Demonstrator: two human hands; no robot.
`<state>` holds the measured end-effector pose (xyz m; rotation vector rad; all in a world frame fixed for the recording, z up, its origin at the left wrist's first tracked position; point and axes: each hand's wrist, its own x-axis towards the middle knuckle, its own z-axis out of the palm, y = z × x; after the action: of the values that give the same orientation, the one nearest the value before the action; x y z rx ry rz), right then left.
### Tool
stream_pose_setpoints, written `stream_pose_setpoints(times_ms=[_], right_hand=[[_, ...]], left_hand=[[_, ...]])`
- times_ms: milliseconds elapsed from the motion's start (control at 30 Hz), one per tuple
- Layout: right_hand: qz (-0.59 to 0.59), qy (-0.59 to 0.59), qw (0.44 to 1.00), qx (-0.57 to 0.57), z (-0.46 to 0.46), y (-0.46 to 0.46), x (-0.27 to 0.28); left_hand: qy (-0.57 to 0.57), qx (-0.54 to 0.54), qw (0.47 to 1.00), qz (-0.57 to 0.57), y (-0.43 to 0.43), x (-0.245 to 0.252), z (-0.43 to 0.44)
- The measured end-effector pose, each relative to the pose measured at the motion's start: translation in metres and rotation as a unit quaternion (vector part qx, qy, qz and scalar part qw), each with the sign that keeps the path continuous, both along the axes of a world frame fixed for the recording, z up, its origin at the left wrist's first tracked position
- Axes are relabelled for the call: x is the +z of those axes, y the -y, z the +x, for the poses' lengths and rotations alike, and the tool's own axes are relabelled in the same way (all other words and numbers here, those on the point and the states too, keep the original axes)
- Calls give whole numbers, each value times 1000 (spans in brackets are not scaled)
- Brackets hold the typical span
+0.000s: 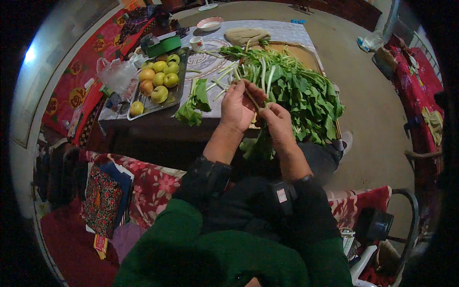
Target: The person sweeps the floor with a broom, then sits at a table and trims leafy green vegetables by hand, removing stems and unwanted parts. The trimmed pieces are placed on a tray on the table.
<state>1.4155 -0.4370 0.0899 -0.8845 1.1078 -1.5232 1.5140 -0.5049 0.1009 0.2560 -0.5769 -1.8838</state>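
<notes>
My left hand [237,106] holds a pale stem [251,99] of a leafy green vegetable between thumb and fingers. Close beside it, my right hand [279,122] pinches the lower part of what looks like the same stem. Green leaves [260,146] hang below my right hand, past the table edge. Behind and to the right of both hands lies a large heap of leafy greens [301,86], partly on a tan woven tray [292,51]. Left of my left hand, a small bunch of greens [195,102] rests at the table's front edge, with loose cut stems [219,79] nearby.
On the cloth-covered table [211,66], a metal tray [172,102] holds several yellow-green apples [159,94]. A green box [164,46], a cup [197,43], a pink-rimmed bowl [210,24] and a beige cloth [247,36] stand farther back. A plastic bag [116,75] sits left.
</notes>
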Motion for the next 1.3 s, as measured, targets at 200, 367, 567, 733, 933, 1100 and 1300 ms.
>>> stream_pose_setpoints(times_ms=[200,367,567,733,933,1100,1300], right_hand=[[-5,-110,993,-49,2,4,-10],[-3,-139,990,-23,4,2,-12],[39,98,994,2,-9,3,-4],[9,218,976,2,-13,3,-2],[-15,247,969,0,-15,3,-2],[-25,250,968,-10,-15,1,1],[-15,259,966,1,-12,-1,6]], left_hand=[[-32,-16,999,0,-4,0,-4],[-24,-62,997,33,-2,-3,4],[-49,-113,992,-4,-6,-2,9],[252,3,962,-103,-14,-1,12],[415,-94,888,-171,-25,-8,18],[391,-130,900,-143,-27,-10,20],[298,-74,950,-57,-28,-13,20]])
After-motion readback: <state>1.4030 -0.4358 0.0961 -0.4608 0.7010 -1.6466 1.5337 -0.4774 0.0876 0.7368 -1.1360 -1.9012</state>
